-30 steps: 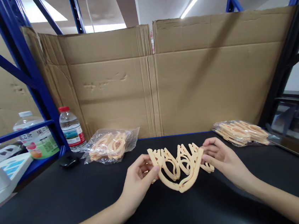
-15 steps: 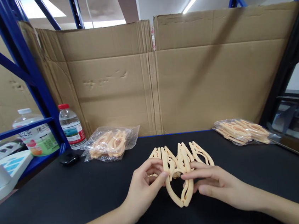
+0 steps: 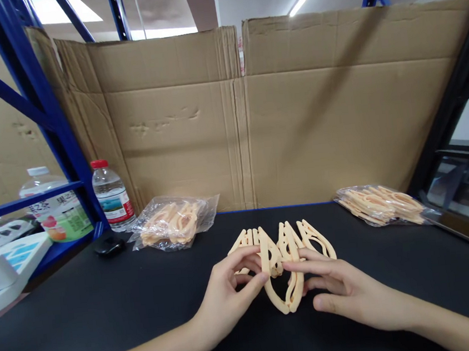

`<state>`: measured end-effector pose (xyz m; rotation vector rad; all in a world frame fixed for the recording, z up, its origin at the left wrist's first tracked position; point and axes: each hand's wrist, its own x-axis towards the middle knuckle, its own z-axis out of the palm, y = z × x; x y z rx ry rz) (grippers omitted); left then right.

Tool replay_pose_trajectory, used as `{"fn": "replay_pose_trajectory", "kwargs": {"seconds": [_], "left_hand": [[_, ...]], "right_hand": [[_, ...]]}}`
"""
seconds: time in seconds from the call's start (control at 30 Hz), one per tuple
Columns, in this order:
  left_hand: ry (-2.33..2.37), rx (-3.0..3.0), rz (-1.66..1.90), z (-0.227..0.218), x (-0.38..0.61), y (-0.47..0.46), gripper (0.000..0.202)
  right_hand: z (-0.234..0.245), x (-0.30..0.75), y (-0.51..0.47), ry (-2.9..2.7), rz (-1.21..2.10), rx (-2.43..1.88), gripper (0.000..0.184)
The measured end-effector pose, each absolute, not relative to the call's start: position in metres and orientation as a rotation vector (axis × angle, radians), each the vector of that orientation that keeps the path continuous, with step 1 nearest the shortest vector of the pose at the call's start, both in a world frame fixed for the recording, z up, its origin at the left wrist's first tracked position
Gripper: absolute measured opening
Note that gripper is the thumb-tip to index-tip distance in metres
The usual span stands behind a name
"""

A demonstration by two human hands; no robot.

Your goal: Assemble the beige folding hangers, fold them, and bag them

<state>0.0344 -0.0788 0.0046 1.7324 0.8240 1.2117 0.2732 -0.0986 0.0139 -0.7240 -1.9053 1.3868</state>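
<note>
A bunch of peach-coloured plastic folding hangers [image 3: 287, 256] stands folded together on the black tabletop [image 3: 106, 312], arms pointing up and away from me. My left hand [image 3: 230, 293] pinches the left side of the bunch between thumb and fingers. My right hand [image 3: 343, 292] presses its fingers against the right side, thumb underneath. Both hands are closed on the same bunch.
A clear bag of the same hangers [image 3: 172, 222] lies at the back left, another bag [image 3: 378, 204] at the back right. A cardboard wall [image 3: 245, 118] closes the rear. Two water bottles [image 3: 112, 196] and a small black object [image 3: 108, 246] stand by the blue rack post [image 3: 50, 122].
One second ago the hangers were spread wide between my hands. My hands have come together and squeezed the bunch into a narrow folded shape near the tabletop.
</note>
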Motion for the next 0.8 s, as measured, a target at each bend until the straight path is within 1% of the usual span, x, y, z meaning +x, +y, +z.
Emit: {"fn": "replay_pose_trajectory", "kwargs": {"seconds": [0.13, 0.37, 0.5, 0.6, 0.7, 0.8], "left_hand": [[0.771, 1.835, 1.162, 0.0027, 0.0343, -0.0796, 0.033], [0.794, 1.843, 1.098, 0.0021, 0.0356, -0.0808, 0.033], [0.832, 1.793, 1.092, 0.0029, 0.0361, -0.0805, 0.033], [0.850, 1.708, 1.111, 0.0026, 0.0361, -0.0775, 0.035], [0.855, 1.626, 1.122, 0.0009, 0.0360, -0.0742, 0.037], [0.863, 1.603, 1.120, -0.0017, 0.0363, -0.0730, 0.039]], "right_hand": [[0.0161, 0.2723, -0.1021, -1.953, 1.379, -0.674, 0.045], [0.0156, 0.2734, -0.1058, -1.951, 1.467, -0.660, 0.049], [0.0134, 0.2758, -0.1043, -1.993, 1.400, -0.700, 0.053], [0.0149, 0.2764, -0.1020, -2.002, 1.330, -0.732, 0.049], [0.0183, 0.2755, -0.1007, -1.958, 1.332, -0.735, 0.042], [0.0206, 0.2744, -0.1016, -1.962, 1.321, -0.742, 0.039]]}}
